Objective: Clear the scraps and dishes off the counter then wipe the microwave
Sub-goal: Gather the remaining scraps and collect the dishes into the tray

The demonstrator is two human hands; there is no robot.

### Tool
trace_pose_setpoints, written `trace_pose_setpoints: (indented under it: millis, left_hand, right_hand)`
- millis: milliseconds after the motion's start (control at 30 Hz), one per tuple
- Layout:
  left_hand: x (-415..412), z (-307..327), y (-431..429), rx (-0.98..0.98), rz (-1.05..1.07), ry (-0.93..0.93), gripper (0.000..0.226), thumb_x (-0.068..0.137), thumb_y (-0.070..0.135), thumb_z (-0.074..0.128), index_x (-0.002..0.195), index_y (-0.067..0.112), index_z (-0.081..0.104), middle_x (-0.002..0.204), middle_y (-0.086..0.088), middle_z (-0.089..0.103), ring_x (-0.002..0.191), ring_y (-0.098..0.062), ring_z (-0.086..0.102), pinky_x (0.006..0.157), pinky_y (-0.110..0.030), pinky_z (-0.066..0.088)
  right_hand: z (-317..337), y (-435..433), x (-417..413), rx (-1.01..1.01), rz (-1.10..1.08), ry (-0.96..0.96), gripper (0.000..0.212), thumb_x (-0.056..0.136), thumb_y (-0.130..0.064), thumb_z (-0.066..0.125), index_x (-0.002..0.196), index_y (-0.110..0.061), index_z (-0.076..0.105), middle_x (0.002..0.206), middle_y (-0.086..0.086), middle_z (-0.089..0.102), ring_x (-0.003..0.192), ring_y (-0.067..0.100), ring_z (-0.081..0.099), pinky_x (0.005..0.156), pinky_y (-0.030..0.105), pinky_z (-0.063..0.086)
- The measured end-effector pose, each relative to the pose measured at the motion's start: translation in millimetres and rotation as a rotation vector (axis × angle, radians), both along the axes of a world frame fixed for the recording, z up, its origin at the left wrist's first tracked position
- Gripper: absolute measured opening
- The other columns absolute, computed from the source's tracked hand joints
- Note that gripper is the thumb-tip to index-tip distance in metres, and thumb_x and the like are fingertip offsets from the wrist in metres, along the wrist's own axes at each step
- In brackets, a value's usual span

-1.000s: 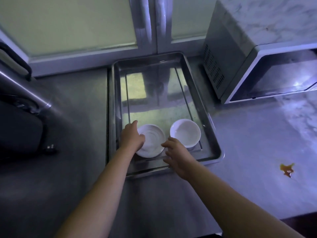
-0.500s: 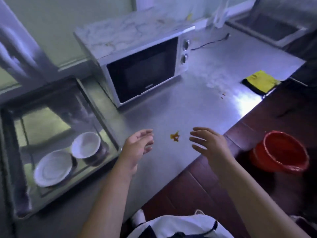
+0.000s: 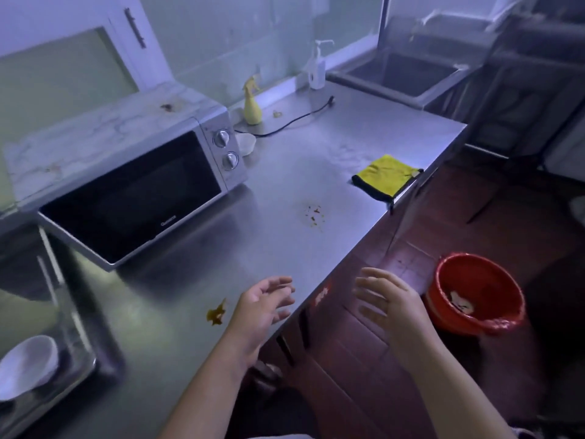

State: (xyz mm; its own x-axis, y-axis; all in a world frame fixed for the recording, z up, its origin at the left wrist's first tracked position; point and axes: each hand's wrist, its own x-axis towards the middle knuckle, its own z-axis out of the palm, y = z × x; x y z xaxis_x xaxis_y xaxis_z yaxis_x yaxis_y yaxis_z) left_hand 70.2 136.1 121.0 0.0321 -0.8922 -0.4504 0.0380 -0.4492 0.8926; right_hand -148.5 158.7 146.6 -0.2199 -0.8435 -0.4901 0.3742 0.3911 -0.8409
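Now both hands, left hand (image 3: 260, 307) and right hand (image 3: 391, 304), hover with fingers loosely spread, holding nothing.

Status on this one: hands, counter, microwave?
Left hand open over counter edge; right hand open just off it; both empty. Brown spill and crumbs on counter; stain on microwave top. Yellow cloth lies free, nothing blocking.

microwave (image 3: 126, 182) left of cloth (image 3: 384, 178) on counter (image 3: 285, 191).

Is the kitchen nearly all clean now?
Partly. A white bowl sits in the metal tray. Both the left hand and right hand are open and empty. Left to do: the brown spill, the crumbs, a small white dish beside the microwave, and wiping the microwave's spotted top with the yellow cloth.
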Motion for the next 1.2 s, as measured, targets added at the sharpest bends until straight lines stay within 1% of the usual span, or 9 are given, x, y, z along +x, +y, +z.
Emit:
trace_pose_setpoints:
  millis: [100,233,367,533,667,800,1000,1100,1200]
  left_hand:
    - [-21,-2,-40,0.009,0.032,-0.022,0.014,0.095,0.009,0.062,0.103,0.014,0.072,0.106,-0.011,0.071,0.091,-0.020,0.067,0.079,-0.032,0.055]
    - [-56,-13,-111,0.019,0.060,0.018,0.013,0.095,0.008,0.062,0.104,0.013,0.070,0.102,-0.008,0.070,0.089,-0.019,0.065,0.085,-0.035,0.055]
    - [-91,-29,-206,0.030,0.115,0.094,0.012,0.096,0.005,0.060,0.101,0.012,0.068,0.098,-0.008,0.068,0.085,-0.018,0.062,0.081,-0.032,0.052]
    - [-121,-42,-307,0.061,0.142,0.177,0.011,0.096,0.006,0.060,0.101,0.013,0.066,0.093,-0.005,0.067,0.083,-0.017,0.062,0.076,-0.030,0.052]
    - [-133,-50,-375,0.073,0.219,0.122,0.011,0.095,0.007,0.060,0.102,0.014,0.064,0.095,-0.006,0.063,0.085,-0.017,0.060,0.076,-0.029,0.052]
    - [-132,-60,-425,0.079,0.303,0.051,0.020,0.095,0.005,0.058,0.112,0.015,0.061,0.092,-0.004,0.059,0.082,-0.014,0.057,0.075,-0.030,0.051]
    - [-116,-78,-508,0.160,0.607,-0.040,0.026,0.096,0.005,0.057,0.119,0.017,0.050,0.089,-0.002,0.054,0.073,-0.012,0.052,0.069,-0.027,0.048]
    - [-95,-80,-555,0.217,0.808,-0.038,0.025,0.098,0.013,0.059,0.123,0.014,0.054,0.102,-0.006,0.055,0.084,-0.019,0.056,0.072,-0.030,0.053]
    - [-71,-84,-594,0.263,1.003,0.005,0.036,0.097,0.021,0.061,0.131,0.010,0.056,0.115,-0.009,0.055,0.099,-0.023,0.058,0.074,-0.033,0.054]
  right_hand:
    - [-3,-37,-22,-0.007,-0.004,-0.006,0.018,0.096,-0.005,0.056,0.102,-0.011,0.071,0.101,0.010,0.074,0.089,0.021,0.070,0.074,0.031,0.054]
    - [-10,-101,-58,-0.002,-0.012,-0.005,0.018,0.095,-0.005,0.058,0.109,-0.006,0.070,0.101,0.014,0.074,0.095,0.029,0.069,0.089,0.043,0.054]
    - [-13,-180,-109,0.004,-0.045,0.080,0.019,0.094,-0.004,0.059,0.109,-0.005,0.071,0.095,0.013,0.074,0.087,0.025,0.070,0.074,0.034,0.055]
    - [-17,-271,-164,0.062,-0.062,0.151,0.021,0.093,-0.004,0.058,0.106,-0.007,0.074,0.104,0.016,0.075,0.091,0.029,0.073,0.076,0.035,0.059]
    - [-23,-333,-185,0.101,-0.076,0.140,0.019,0.090,-0.004,0.059,0.095,-0.012,0.076,0.092,0.009,0.076,0.086,0.024,0.074,0.077,0.036,0.056]
    - [-35,-391,-189,0.138,0.034,0.088,0.018,0.092,-0.007,0.060,0.103,-0.009,0.073,0.098,0.009,0.076,0.086,0.022,0.074,0.072,0.030,0.058]
    - [-67,-496,-184,0.180,0.260,0.021,0.018,0.094,-0.008,0.057,0.102,-0.013,0.073,0.098,0.006,0.075,0.091,0.023,0.072,0.085,0.038,0.054]
    - [-82,-550,-184,0.210,0.394,0.002,0.019,0.094,-0.007,0.057,0.105,-0.011,0.072,0.100,0.008,0.075,0.094,0.024,0.072,0.080,0.034,0.055]
    - [-94,-605,-182,0.214,0.501,0.016,0.017,0.094,-0.006,0.057,0.104,-0.009,0.071,0.101,0.010,0.073,0.093,0.025,0.071,0.081,0.035,0.053]
